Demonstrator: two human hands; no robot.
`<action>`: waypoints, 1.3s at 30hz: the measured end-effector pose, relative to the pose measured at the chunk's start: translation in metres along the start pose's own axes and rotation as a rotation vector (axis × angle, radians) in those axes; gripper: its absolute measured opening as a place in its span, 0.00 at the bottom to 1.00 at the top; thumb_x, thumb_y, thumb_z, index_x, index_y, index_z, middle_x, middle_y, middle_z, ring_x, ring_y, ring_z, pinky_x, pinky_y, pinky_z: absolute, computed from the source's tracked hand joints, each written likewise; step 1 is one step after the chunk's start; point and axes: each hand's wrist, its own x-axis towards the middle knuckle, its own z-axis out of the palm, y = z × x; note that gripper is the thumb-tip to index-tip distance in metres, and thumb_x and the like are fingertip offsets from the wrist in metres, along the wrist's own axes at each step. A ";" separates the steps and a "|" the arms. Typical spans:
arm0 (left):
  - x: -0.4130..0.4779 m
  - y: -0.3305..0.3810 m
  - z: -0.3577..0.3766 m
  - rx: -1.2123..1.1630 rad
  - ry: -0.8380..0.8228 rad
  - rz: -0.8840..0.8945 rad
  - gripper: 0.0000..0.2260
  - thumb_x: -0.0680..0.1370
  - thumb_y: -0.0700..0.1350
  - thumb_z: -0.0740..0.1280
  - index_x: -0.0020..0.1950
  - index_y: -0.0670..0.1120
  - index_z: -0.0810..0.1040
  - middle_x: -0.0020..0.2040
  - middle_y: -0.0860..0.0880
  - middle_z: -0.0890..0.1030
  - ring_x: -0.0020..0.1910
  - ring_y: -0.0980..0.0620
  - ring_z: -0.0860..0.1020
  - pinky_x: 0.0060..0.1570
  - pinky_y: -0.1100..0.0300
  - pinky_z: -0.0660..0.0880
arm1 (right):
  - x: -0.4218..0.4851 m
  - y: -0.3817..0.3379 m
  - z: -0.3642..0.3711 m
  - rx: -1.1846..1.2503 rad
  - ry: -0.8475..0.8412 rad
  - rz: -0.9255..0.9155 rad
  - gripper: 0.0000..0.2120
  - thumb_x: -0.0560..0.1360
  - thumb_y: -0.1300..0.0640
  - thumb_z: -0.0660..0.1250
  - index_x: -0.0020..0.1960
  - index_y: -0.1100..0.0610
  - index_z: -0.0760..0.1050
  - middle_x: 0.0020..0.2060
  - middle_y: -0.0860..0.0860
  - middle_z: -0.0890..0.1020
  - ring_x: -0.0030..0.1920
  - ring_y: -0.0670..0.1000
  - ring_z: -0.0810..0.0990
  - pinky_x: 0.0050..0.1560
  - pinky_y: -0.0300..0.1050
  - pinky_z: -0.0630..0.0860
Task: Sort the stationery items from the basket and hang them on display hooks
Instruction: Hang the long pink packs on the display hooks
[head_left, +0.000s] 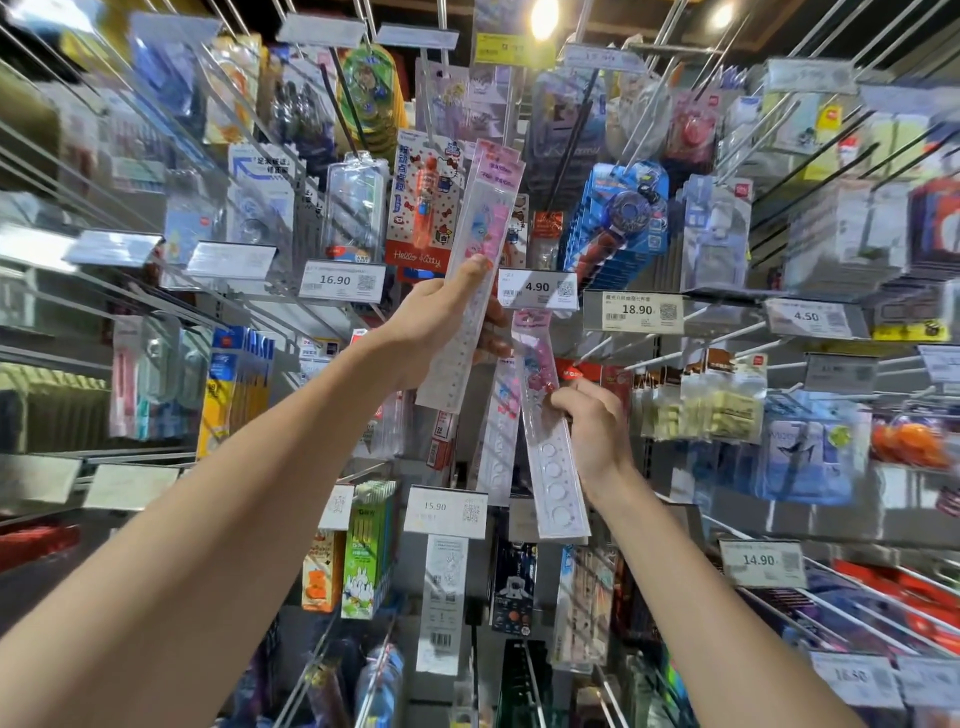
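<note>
As the thumb and fingers of the left hand (441, 312) are curled round the lower part of a stack of ruler packs (480, 223), the stack stands nearly upright. Its long axis leans a little to the right, and its top end reaches up among the display hooks (570, 156), above the price tag reading 4.90 (537, 287). The right hand (592, 426) is lower and pinches a single ruler pack (553, 483) a little above its middle, so most of this pack goes down below the fingers, slightly tilted. I judge that the left hand is nearer to the hooks, so its stack should go on first. The hole at the top must meet the tip of a wire, but which wire is meant I cannot tell. Just left of the stack a red pack (415, 254) reads "Hello Kitty". Other tags read 16.90 (335, 279), 18.90 (636, 309), 15.90 (435, 505) and 14.90 (758, 560). The basket is not in view.
</note>
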 end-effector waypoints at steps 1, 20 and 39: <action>0.000 0.000 0.000 0.003 0.003 -0.004 0.27 0.82 0.65 0.61 0.44 0.42 0.81 0.40 0.44 0.86 0.35 0.47 0.85 0.43 0.52 0.81 | -0.001 -0.001 -0.001 -0.022 0.004 -0.030 0.09 0.67 0.54 0.63 0.37 0.59 0.68 0.34 0.54 0.67 0.37 0.48 0.65 0.40 0.50 0.60; -0.010 0.007 0.007 -0.009 0.042 -0.036 0.25 0.83 0.62 0.60 0.43 0.42 0.80 0.36 0.47 0.85 0.30 0.49 0.83 0.31 0.70 0.77 | -0.002 -0.004 0.004 -0.112 0.050 -0.009 0.11 0.76 0.58 0.65 0.38 0.64 0.72 0.36 0.55 0.73 0.38 0.49 0.69 0.40 0.48 0.64; -0.015 0.014 0.008 0.046 0.048 -0.053 0.27 0.82 0.65 0.60 0.52 0.42 0.82 0.61 0.39 0.84 0.61 0.36 0.81 0.74 0.34 0.64 | 0.009 -0.011 -0.002 -0.217 0.006 0.067 0.07 0.77 0.55 0.64 0.42 0.57 0.70 0.37 0.53 0.70 0.37 0.50 0.68 0.38 0.48 0.61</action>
